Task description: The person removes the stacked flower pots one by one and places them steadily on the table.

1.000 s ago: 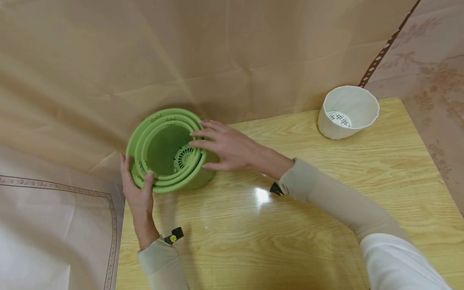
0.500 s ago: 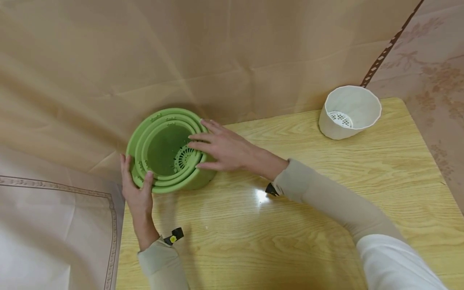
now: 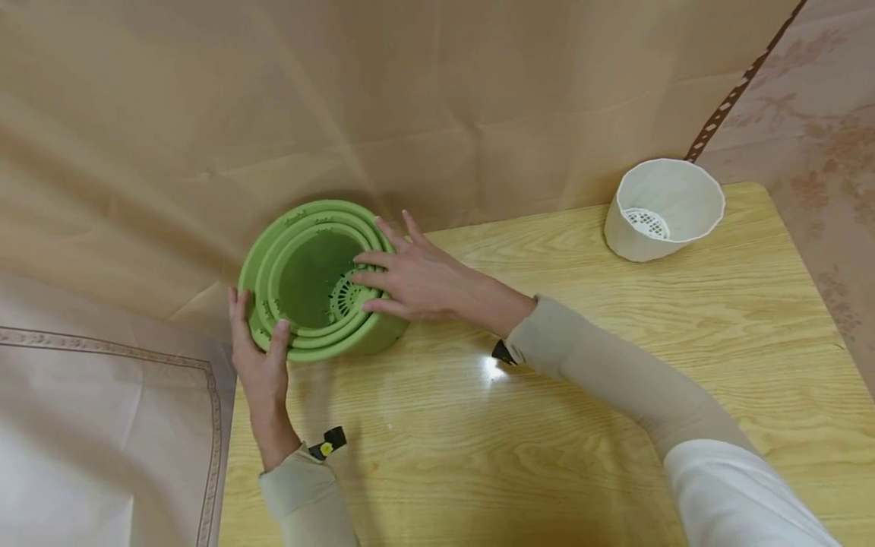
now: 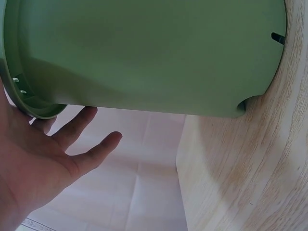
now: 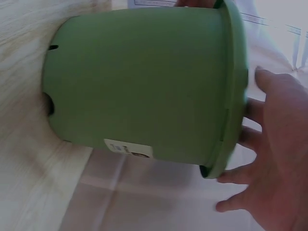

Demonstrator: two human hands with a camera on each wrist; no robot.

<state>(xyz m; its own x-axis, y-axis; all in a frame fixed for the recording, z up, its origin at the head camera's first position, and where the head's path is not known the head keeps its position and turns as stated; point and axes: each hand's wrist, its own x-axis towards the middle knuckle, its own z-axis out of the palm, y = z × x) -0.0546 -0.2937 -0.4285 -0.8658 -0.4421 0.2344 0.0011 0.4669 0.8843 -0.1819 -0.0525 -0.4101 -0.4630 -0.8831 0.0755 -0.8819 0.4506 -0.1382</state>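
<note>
Head view: nested green pots (image 3: 307, 277) on wooden table (image 3: 547, 433), left side; left hand (image 3: 262, 365) grips outer rim (image 3: 321, 354), thumb over it; right hand (image 3: 431, 279) spread, fingers loose across opposite side. White pot (image 3: 625, 220) near right back corner.

Left wrist view: fingers (image 4: 98, 153) apart beneath rim.

Right wrist view: label (image 5: 129, 148) on pot wall.

- Creased tan sheeting (image 3: 513, 91) behind the wood-grain table (image 3: 547, 456)
- A white glare (image 3: 493, 369) on its top
- Pale bordered covering (image 3: 89, 433) over left
- Pinkish flowered covering (image 3: 827, 175) over right
</note>
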